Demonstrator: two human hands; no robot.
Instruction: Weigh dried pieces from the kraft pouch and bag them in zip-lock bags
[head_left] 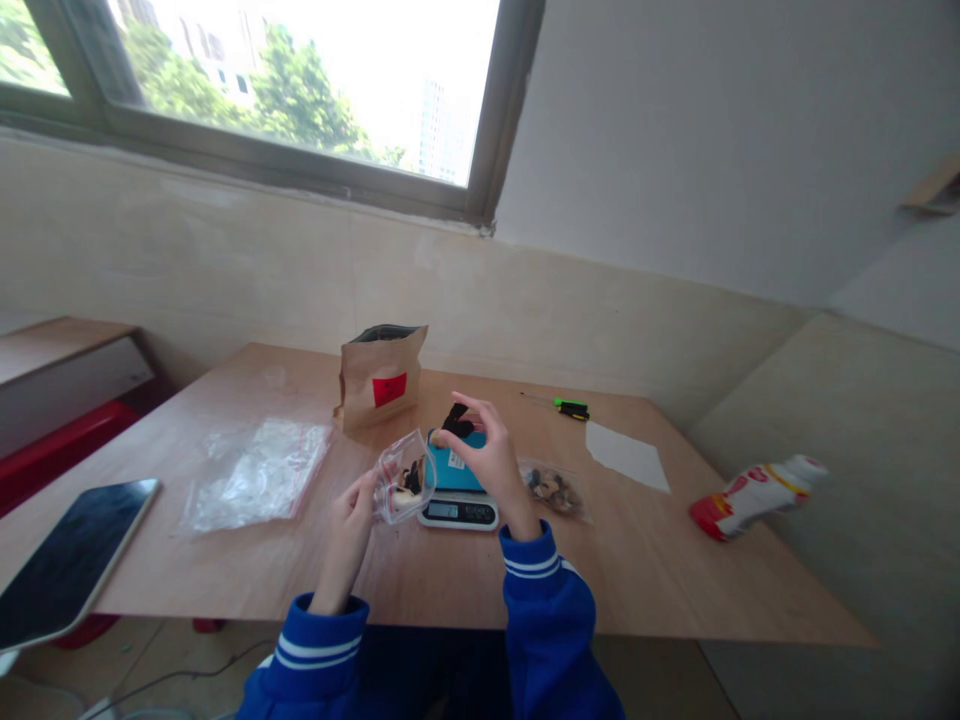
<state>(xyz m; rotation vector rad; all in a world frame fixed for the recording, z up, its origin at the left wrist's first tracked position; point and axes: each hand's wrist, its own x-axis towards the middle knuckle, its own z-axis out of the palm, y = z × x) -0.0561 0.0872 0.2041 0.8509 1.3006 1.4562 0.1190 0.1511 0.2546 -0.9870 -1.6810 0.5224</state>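
My left hand (352, 517) grips the edge of a clear zip bag (406, 480) that holds dark and pale dried pieces. The bag's mouth gapes toward the right. Over the blue top of a small digital scale (456, 470), my right hand (484, 440) pinches a black dried piece (454, 421) between thumb and fingers. The scale's lit display shows digits too small to read. Just right of the scale lies another clear bag (553, 488) filled with brown and dark dried pieces. Behind the scale, a brown paper pouch (381, 375) with a red label stands upright with its top open.
A stack of clear zip bags (262, 475) lies on the left of the wooden table (622, 580), with a tablet (71, 560) at the edge. Toward the right are screwdrivers (571, 407), a white paper sheet (627, 455) and a red-and-white bottle (757, 495).
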